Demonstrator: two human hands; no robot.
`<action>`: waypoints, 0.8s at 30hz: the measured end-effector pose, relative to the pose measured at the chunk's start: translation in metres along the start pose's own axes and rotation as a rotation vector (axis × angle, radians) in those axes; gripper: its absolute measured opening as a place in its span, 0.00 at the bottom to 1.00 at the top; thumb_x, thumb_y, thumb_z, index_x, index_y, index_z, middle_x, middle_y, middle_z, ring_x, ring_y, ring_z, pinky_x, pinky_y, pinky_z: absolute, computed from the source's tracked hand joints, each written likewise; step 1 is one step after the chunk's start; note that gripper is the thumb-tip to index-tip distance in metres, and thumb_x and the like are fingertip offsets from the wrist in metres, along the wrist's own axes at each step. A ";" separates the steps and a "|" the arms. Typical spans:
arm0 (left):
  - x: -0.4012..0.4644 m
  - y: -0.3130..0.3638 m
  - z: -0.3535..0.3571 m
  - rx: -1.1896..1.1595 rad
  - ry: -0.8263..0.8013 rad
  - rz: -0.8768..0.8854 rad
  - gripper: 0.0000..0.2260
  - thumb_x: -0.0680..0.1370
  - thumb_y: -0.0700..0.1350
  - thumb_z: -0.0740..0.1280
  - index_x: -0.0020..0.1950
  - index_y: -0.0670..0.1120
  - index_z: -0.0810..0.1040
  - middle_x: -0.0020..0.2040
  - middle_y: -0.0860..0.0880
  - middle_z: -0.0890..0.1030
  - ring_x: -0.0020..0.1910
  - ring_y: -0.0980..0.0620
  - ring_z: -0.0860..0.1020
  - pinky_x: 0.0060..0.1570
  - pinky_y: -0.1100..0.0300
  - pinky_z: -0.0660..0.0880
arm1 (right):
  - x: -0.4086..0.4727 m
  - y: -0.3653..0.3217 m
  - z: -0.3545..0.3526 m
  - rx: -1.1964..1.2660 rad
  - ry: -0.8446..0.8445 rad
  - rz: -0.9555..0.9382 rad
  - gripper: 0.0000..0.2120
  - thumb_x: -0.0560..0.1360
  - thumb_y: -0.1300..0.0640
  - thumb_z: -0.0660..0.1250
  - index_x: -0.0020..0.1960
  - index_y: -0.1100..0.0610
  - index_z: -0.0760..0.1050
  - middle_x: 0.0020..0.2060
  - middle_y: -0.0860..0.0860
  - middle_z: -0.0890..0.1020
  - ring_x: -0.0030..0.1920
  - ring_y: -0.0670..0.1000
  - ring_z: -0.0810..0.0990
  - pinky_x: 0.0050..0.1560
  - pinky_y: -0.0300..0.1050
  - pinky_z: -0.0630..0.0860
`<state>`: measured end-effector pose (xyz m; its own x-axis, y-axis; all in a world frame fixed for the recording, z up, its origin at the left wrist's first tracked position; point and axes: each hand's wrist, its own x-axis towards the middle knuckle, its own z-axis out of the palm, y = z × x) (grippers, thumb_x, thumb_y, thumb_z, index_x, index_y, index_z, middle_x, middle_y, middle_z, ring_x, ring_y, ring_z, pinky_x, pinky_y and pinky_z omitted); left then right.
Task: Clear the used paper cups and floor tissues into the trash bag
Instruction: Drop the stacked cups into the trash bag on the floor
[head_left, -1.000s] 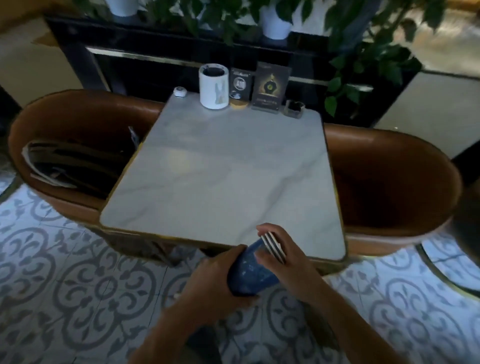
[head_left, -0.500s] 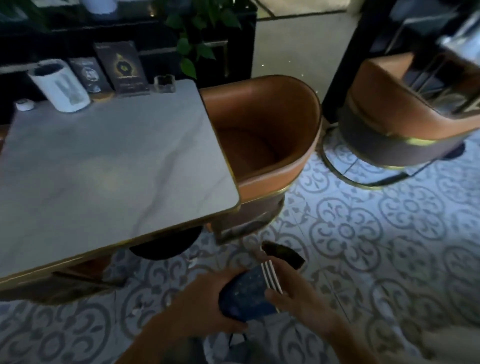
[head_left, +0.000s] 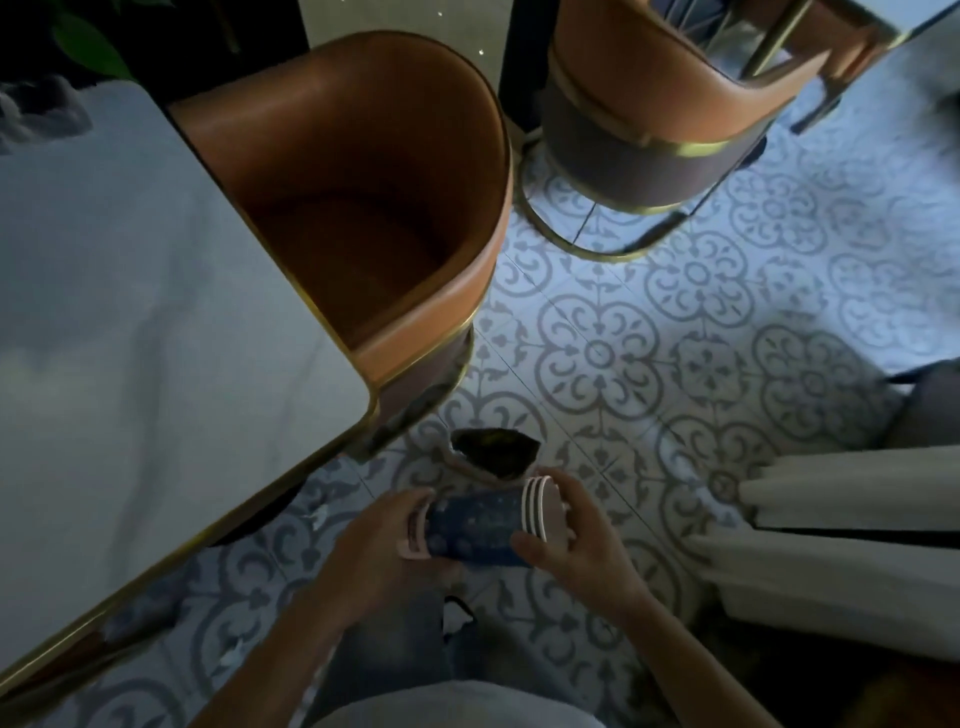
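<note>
A stack of dark blue paper cups (head_left: 480, 527) with white rims lies sideways between my hands, low over the tiled floor. My left hand (head_left: 384, 540) grips its base end. My right hand (head_left: 569, 530) holds the rim end. Just beyond the cups, a dark opening (head_left: 493, 449) sits on the floor; it looks like the mouth of a bag, but I cannot tell for sure. Small white tissue scraps lie on the floor: one (head_left: 318, 514) near the table base, another (head_left: 231, 656) closer to me.
A marble table with a gold edge (head_left: 156, 312) fills the left. A brown tub chair (head_left: 374, 197) is pushed against it, and a second chair (head_left: 654, 104) stands behind. Pale fabric (head_left: 852, 499) hangs at the right. Patterned floor tiles lie between.
The view has swung right and downward, away from the tabletop toward the floor. My hands still hold the cup stack, now lower and close to the dark opening on the floor.
</note>
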<state>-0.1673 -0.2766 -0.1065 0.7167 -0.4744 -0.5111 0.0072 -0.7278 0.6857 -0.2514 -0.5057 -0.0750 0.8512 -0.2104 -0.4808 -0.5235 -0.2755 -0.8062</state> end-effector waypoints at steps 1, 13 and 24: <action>0.008 -0.004 -0.001 -0.037 0.020 -0.022 0.31 0.68 0.54 0.78 0.68 0.50 0.72 0.62 0.56 0.74 0.60 0.57 0.73 0.61 0.63 0.68 | 0.007 0.002 0.003 -0.011 0.035 0.026 0.38 0.64 0.40 0.75 0.69 0.44 0.63 0.61 0.48 0.73 0.57 0.47 0.76 0.40 0.35 0.80; 0.092 -0.013 0.035 -0.531 0.047 -0.331 0.29 0.71 0.42 0.76 0.70 0.50 0.70 0.60 0.52 0.77 0.58 0.50 0.78 0.57 0.51 0.77 | 0.092 0.035 0.021 -0.071 0.251 0.206 0.37 0.64 0.44 0.77 0.68 0.42 0.63 0.60 0.45 0.71 0.58 0.48 0.74 0.48 0.46 0.81; 0.197 0.032 0.125 -0.777 0.074 -0.391 0.11 0.81 0.44 0.63 0.62 0.55 0.75 0.56 0.54 0.78 0.53 0.60 0.79 0.46 0.67 0.78 | 0.203 0.123 0.000 -0.117 0.199 0.242 0.39 0.62 0.48 0.79 0.67 0.46 0.63 0.60 0.48 0.70 0.58 0.46 0.72 0.54 0.41 0.73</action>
<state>-0.1127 -0.4548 -0.2499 0.6068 -0.2079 -0.7672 0.7165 -0.2748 0.6412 -0.1427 -0.5825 -0.2720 0.6841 -0.4586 -0.5672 -0.7199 -0.2992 -0.6263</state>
